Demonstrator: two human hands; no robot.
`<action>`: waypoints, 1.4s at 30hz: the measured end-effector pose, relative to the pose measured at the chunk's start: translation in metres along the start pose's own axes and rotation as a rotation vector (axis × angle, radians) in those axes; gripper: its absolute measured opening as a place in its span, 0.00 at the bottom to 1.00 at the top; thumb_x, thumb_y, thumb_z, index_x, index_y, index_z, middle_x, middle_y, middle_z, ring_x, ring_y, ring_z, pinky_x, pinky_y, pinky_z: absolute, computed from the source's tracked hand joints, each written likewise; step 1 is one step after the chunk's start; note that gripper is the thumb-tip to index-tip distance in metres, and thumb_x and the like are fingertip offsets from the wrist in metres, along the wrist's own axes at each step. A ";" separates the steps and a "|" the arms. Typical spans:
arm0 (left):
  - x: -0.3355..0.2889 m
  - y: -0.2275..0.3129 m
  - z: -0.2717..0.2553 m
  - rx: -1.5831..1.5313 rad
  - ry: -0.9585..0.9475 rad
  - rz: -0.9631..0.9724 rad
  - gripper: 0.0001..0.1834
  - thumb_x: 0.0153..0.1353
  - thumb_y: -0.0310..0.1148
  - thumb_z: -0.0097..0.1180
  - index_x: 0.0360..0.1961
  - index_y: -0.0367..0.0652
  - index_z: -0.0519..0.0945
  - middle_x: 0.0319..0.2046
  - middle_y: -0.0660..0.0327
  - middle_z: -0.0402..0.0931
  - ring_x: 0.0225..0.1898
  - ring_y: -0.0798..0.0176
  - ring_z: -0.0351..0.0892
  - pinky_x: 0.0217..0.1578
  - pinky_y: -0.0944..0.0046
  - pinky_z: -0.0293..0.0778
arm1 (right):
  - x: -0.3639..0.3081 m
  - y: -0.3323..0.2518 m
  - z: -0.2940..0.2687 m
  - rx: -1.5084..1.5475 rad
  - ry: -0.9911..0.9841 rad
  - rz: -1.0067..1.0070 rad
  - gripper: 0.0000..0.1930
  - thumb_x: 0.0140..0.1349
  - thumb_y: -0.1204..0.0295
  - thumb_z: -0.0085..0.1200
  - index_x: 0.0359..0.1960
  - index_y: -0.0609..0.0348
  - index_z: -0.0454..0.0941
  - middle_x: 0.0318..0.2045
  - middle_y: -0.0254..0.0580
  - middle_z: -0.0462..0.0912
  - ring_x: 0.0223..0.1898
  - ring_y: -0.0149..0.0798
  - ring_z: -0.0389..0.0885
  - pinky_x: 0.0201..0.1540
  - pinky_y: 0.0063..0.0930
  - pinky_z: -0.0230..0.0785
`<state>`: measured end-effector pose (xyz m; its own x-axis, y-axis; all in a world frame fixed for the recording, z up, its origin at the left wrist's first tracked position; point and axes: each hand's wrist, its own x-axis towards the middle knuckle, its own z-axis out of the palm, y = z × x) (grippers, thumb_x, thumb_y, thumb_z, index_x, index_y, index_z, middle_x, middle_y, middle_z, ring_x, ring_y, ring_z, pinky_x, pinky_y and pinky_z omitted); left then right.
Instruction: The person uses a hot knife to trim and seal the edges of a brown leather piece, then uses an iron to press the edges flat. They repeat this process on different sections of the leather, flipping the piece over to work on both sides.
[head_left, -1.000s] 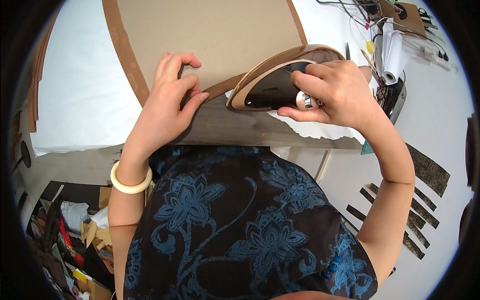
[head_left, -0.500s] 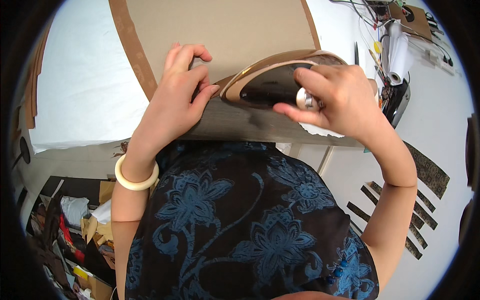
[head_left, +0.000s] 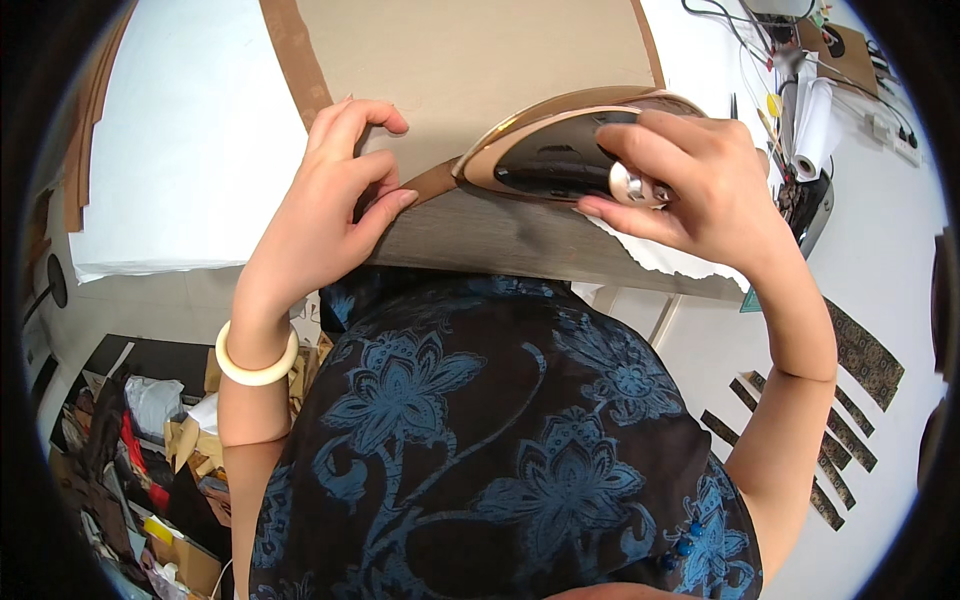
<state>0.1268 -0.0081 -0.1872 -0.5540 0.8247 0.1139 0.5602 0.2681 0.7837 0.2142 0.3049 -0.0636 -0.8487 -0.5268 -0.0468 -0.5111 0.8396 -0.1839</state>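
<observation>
My right hand (head_left: 690,180) is closed on a glossy oval tool (head_left: 550,165) with a dark, mirror-like top, a beige band and a gold rim. Its exact kind does not show, and the fingers cover its right part. A round, white-and-silver piece (head_left: 640,186) shows at those fingers. The tool's left tip meets a brown strip (head_left: 432,183) along the near edge of a large beige sheet (head_left: 480,60). My left hand (head_left: 350,180) pinches this strip between thumb and forefinger, left of the tool, its other fingers curled above the sheet.
Under the strip lies a dark grey board (head_left: 480,235) along the table's near edge, with torn white paper (head_left: 680,255) at its right. White paper (head_left: 180,150) covers the left. Cables and a white roll (head_left: 815,130) sit far right. Patterned strips (head_left: 840,440) lie lower right; a scrap pile (head_left: 150,460) lower left.
My left hand has slid left and slightly down along the brown strip, so more of it shows between thumb and tool. The whole view has shifted a little; the right hand keeps its hold.
</observation>
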 end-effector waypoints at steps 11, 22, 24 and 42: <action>-0.004 -0.005 0.000 -0.067 0.001 -0.007 0.16 0.64 0.26 0.66 0.26 0.37 0.70 0.60 0.52 0.72 0.64 0.46 0.69 0.64 0.53 0.68 | 0.022 -0.034 0.002 -0.053 -0.155 0.007 0.20 0.65 0.48 0.66 0.40 0.49 0.76 0.18 0.37 0.76 0.21 0.46 0.82 0.22 0.41 0.72; -0.014 -0.011 -0.031 -0.009 -0.118 0.021 0.16 0.63 0.27 0.70 0.28 0.36 0.72 0.64 0.52 0.70 0.70 0.43 0.67 0.70 0.51 0.65 | 0.028 -0.036 0.005 0.079 -0.056 0.050 0.20 0.64 0.51 0.69 0.40 0.52 0.75 0.21 0.41 0.80 0.25 0.52 0.83 0.26 0.45 0.72; -0.016 -0.016 -0.028 0.014 -0.116 0.061 0.17 0.62 0.26 0.71 0.27 0.37 0.72 0.64 0.53 0.70 0.72 0.43 0.65 0.71 0.50 0.64 | 0.029 -0.036 0.003 0.136 -0.032 0.058 0.20 0.63 0.52 0.70 0.40 0.52 0.75 0.22 0.41 0.79 0.25 0.51 0.82 0.25 0.45 0.70; -0.018 -0.027 -0.016 -0.021 0.002 0.153 0.14 0.62 0.21 0.64 0.25 0.35 0.70 0.56 0.53 0.71 0.60 0.48 0.68 0.59 0.55 0.71 | 0.035 -0.067 0.009 0.051 -0.184 0.074 0.18 0.65 0.54 0.69 0.42 0.52 0.76 0.19 0.39 0.77 0.20 0.50 0.82 0.23 0.43 0.73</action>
<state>0.1119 -0.0379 -0.2008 -0.4639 0.8544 0.2342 0.6256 0.1287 0.7695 0.2195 0.2290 -0.0617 -0.8418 -0.4835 -0.2401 -0.4369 0.8714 -0.2230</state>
